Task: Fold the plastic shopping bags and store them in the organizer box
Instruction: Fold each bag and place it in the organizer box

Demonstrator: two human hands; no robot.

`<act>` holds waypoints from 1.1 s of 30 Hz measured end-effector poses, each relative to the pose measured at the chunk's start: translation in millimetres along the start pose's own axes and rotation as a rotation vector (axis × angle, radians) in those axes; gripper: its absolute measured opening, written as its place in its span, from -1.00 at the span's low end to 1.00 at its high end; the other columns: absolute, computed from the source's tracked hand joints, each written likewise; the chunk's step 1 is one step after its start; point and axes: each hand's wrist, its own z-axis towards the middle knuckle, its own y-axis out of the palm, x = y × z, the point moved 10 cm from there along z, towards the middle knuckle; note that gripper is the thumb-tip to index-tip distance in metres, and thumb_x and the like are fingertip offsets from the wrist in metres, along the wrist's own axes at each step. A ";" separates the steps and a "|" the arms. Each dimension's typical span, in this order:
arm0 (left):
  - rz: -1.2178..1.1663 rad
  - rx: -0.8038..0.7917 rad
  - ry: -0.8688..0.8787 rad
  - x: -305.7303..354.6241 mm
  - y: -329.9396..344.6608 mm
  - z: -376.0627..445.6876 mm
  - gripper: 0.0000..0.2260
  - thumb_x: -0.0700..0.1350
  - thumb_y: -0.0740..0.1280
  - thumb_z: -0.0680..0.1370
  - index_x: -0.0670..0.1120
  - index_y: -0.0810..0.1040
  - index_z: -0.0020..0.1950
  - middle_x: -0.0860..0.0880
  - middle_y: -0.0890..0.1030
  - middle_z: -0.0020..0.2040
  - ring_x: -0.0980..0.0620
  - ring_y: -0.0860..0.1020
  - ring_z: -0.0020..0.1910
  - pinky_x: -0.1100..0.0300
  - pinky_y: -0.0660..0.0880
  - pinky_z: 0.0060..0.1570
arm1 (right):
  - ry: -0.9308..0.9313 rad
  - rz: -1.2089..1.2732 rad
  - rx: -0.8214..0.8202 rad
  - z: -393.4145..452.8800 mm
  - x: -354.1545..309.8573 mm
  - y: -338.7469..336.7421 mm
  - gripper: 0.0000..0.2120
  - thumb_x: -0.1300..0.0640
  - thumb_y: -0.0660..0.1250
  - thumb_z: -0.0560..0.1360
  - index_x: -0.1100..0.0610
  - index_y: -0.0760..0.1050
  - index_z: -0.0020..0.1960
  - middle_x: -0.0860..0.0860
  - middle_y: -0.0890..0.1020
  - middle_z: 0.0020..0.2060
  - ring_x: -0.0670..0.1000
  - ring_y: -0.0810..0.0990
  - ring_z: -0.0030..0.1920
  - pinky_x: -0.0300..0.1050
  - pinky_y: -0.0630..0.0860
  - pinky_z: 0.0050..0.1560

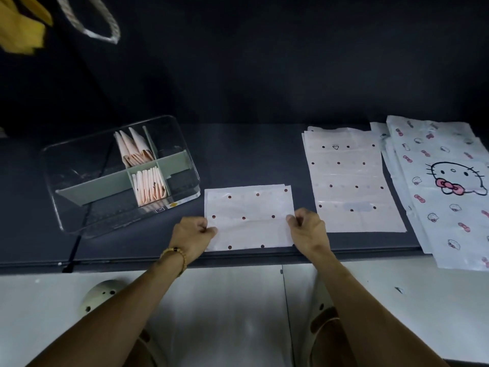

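Note:
A folded pale pink bag with dark dots (248, 217) lies flat on the dark table near its front edge. My left hand (191, 234) pinches the bag's left edge, and my right hand (307, 227) pinches its right edge. To the left stands the clear organizer box (66, 157) with grey dividers. Folded pink bags (149, 185) stand in its front middle compartment, and more folded pink bags (133, 148) fill the one behind.
A stack of flat dotted bags (352, 178) lies right of my hands. Further right, white cartoon-cat bags (447, 192) hang over the table's front edge. A yellow cloth (21, 27) and a rope loop (92, 22) hang at upper left.

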 end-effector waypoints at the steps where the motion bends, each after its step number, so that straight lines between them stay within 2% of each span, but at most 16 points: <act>1: 0.006 0.011 -0.010 -0.8 -1.6 0.2 -0.80 -0.11 0.44 0.45 -0.23 0.59 -0.28 -0.10 0.66 -0.30 0.00 0.61 -0.27 0.30 0.48 -0.27 | -0.016 -0.031 0.001 2.2 -3.0 1.1 -0.76 0.08 0.22 0.60 0.15 0.41 -0.21 -0.01 0.48 -0.36 -0.01 0.46 -0.33 -0.18 0.37 -0.21; 5: 0.030 0.045 -0.061 -3.6 -7.4 0.9 -0.84 -0.09 0.45 0.43 -0.17 0.63 -0.26 -0.08 0.67 -0.27 -0.02 0.62 -0.21 0.20 0.56 -0.09 | 0.012 -0.133 -0.050 13.3 -4.8 7.2 -0.69 0.05 0.24 0.58 0.14 0.41 -0.30 0.00 0.47 -0.44 0.06 0.46 -0.33 -0.18 0.36 -0.24; 7: 0.076 0.066 -0.071 -2.2 -9.6 0.3 -0.86 -0.06 0.45 0.44 -0.09 0.59 -0.26 -0.06 0.66 -0.24 -0.03 0.61 -0.17 0.14 0.57 -0.03 | 0.019 -0.152 -0.093 17.8 -7.1 11.8 -0.72 0.02 0.25 0.58 0.14 0.46 -0.24 0.02 0.52 -0.40 0.06 0.51 -0.29 -0.16 0.41 -0.22; 11: 0.226 0.111 -0.066 4.7 -10.4 -3.5 -0.80 -0.01 0.41 0.47 -0.01 0.48 -0.31 -0.04 0.60 -0.29 -0.04 0.57 -0.24 0.15 0.53 -0.18 | -0.005 -0.204 -0.112 20.1 -13.6 13.7 -0.78 0.01 0.23 0.61 0.17 0.46 -0.02 0.09 0.59 -0.18 0.11 0.56 -0.15 -0.12 0.47 -0.14; 14: 0.319 0.132 -0.065 6.8 -11.0 -2.8 -0.82 0.02 0.36 0.50 -0.02 0.49 -0.23 -0.04 0.60 -0.23 -0.01 0.52 -0.26 0.18 0.43 -0.27 | -0.001 -0.227 -0.111 21.0 -15.7 13.8 -0.76 0.01 0.21 0.61 0.20 0.47 0.07 0.15 0.62 -0.06 0.12 0.54 -0.12 -0.14 0.40 -0.15; 17: 0.360 0.165 -0.043 11.1 -10.7 -5.0 -0.85 0.03 0.33 0.52 -0.01 0.43 -0.07 -0.04 0.60 -0.14 -0.01 0.52 -0.24 0.15 0.46 -0.27 | -0.005 -0.256 -0.091 23.4 -18.2 14.3 -0.73 0.01 0.20 0.62 0.20 0.46 0.13 0.15 0.62 0.01 0.17 0.57 0.01 -0.15 0.37 -0.12; 19: 0.389 0.255 0.056 21.9 -13.5 -12.3 -0.75 -0.01 0.34 0.52 -0.03 0.39 0.13 -0.05 0.56 -0.01 -0.06 0.54 -0.11 0.08 0.52 -0.20 | -0.012 -0.265 -0.081 25.0 -19.0 15.1 -0.73 0.00 0.21 0.62 0.20 0.47 0.14 0.15 0.63 0.03 0.17 0.58 0.03 -0.16 0.37 -0.12; 21: 0.495 0.279 0.330 44.3 -1.7 -21.1 -0.64 -0.06 0.32 0.53 -0.08 0.39 0.30 -0.09 0.50 0.19 -0.11 0.48 0.12 0.00 0.48 0.03 | -0.011 -0.263 -0.075 26.0 -18.3 15.7 -0.72 0.00 0.22 0.61 0.20 0.47 0.13 0.14 0.63 0.03 0.16 0.59 0.02 -0.17 0.38 -0.13; 22: 0.561 0.199 0.470 50.9 14.0 -24.7 -0.62 -0.06 0.26 0.56 -0.08 0.37 0.38 -0.09 0.45 0.32 -0.13 0.41 0.27 -0.01 0.40 0.21 | -0.008 -0.263 -0.071 26.7 -17.8 15.9 -0.72 -0.01 0.23 0.61 0.20 0.47 0.14 0.14 0.63 0.02 0.16 0.59 0.02 -0.16 0.39 -0.12; 24: 0.634 -0.021 0.609 45.5 45.1 -28.0 -0.55 0.00 0.05 0.65 -0.05 0.13 0.54 -0.02 0.13 0.55 -0.04 0.07 0.53 0.12 -0.03 0.50 | 0.007 -0.252 -0.076 25.8 -14.9 17.0 -0.72 -0.02 0.23 0.60 0.19 0.47 0.14 0.13 0.63 0.02 0.15 0.59 0.02 -0.12 0.44 -0.10; 25: 0.649 -0.088 0.613 38.5 52.9 -27.2 -0.52 0.03 -0.06 0.66 -0.03 -0.06 0.56 0.02 -0.04 0.57 0.05 -0.12 0.54 0.20 -0.24 0.46 | 0.020 -0.246 -0.066 24.2 -14.0 15.5 -0.72 -0.02 0.24 0.60 0.18 0.46 0.15 0.13 0.63 0.01 0.16 0.59 0.02 -0.08 0.47 -0.09; 26: 0.663 -0.110 0.610 33.7 56.7 -25.3 -0.52 0.05 -0.14 0.65 -0.01 -0.19 0.54 0.05 -0.14 0.56 0.11 -0.24 0.50 0.25 -0.34 0.41 | 0.023 -0.270 -0.029 21.7 -15.1 10.3 -0.72 -0.03 0.25 0.59 0.17 0.43 0.15 0.13 0.63 -0.01 0.17 0.59 0.01 -0.06 0.47 -0.11; 28: 0.680 -0.105 0.608 30.9 58.3 -24.3 -0.52 0.06 -0.17 0.64 0.00 -0.24 0.52 0.06 -0.18 0.55 0.15 -0.31 0.46 0.26 -0.39 0.37 | -0.107 -0.417 0.138 9.7 -34.9 -3.7 -0.72 0.03 0.32 0.55 0.16 0.39 0.16 0.13 0.61 -0.05 0.18 0.59 -0.04 -0.03 0.47 -0.18; 30: 0.669 -0.072 0.611 34.7 56.8 -26.0 -0.52 0.04 -0.12 0.66 -0.03 -0.15 0.55 0.03 -0.10 0.57 0.13 -0.26 0.48 0.23 -0.37 0.39 | -0.412 -0.497 0.274 -16.2 -75.5 3.7 -0.66 0.11 0.45 0.44 0.20 0.47 0.14 0.14 0.59 -0.04 0.19 0.58 -0.05 0.03 0.53 -0.15; 31: 0.659 -0.041 0.624 37.5 54.6 -27.5 -0.53 0.02 -0.09 0.66 -0.05 -0.07 0.55 0.00 -0.04 0.57 0.10 -0.19 0.50 0.20 -0.33 0.42 | -0.553 -0.471 0.273 -32.5 -94.5 17.1 -0.64 0.14 0.47 0.40 0.22 0.51 0.14 0.15 0.60 0.01 0.19 0.59 0.00 0.05 0.55 -0.08; 33: 0.638 -0.004 0.639 39.0 52.4 -30.1 -0.54 -0.02 -0.03 0.66 -0.10 0.04 0.55 -0.05 0.08 0.56 0.04 -0.05 0.54 0.15 -0.22 0.47 | -0.708 -0.434 0.065 -55.8 -111.5 65.2 -0.59 0.14 0.36 0.50 0.25 0.45 0.31 0.19 0.51 0.29 0.18 0.48 0.30 0.06 0.44 0.28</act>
